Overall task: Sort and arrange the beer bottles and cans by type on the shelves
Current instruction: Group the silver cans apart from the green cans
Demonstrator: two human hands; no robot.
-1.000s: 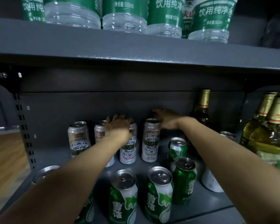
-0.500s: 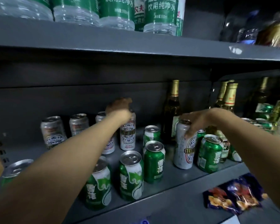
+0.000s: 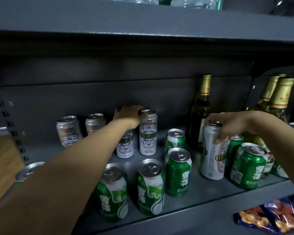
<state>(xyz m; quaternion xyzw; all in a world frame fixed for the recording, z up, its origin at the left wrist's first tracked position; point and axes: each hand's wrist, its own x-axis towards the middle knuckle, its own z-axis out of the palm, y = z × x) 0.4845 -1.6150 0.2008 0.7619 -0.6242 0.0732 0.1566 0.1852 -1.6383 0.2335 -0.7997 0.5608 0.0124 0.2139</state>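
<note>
Silver beer cans (image 3: 68, 131) stand in a row at the back of the grey shelf (image 3: 202, 197). My left hand (image 3: 128, 116) reaches to the back and curls over the top of one silver can (image 3: 125, 147), its thumb against the neighbouring silver can (image 3: 148, 133). My right hand (image 3: 231, 126) grips a tall silver can (image 3: 212, 155) by its rim, further right and nearer the front. Several green cans (image 3: 150, 187) stand at the front and middle. Green glass beer bottles (image 3: 201, 106) with gold foil necks stand at the back right.
More green cans (image 3: 249, 165) crowd the shelf to the right of the held can, with more bottles (image 3: 278, 99) behind. A can top (image 3: 30, 170) shows at the far left. Snack packets (image 3: 271, 216) lie below. The upper shelf (image 3: 143, 19) carries water bottles.
My right hand left the back row, moved right and took hold of the tall silver can near the green cans. My left hand stays on the back-row cans.
</note>
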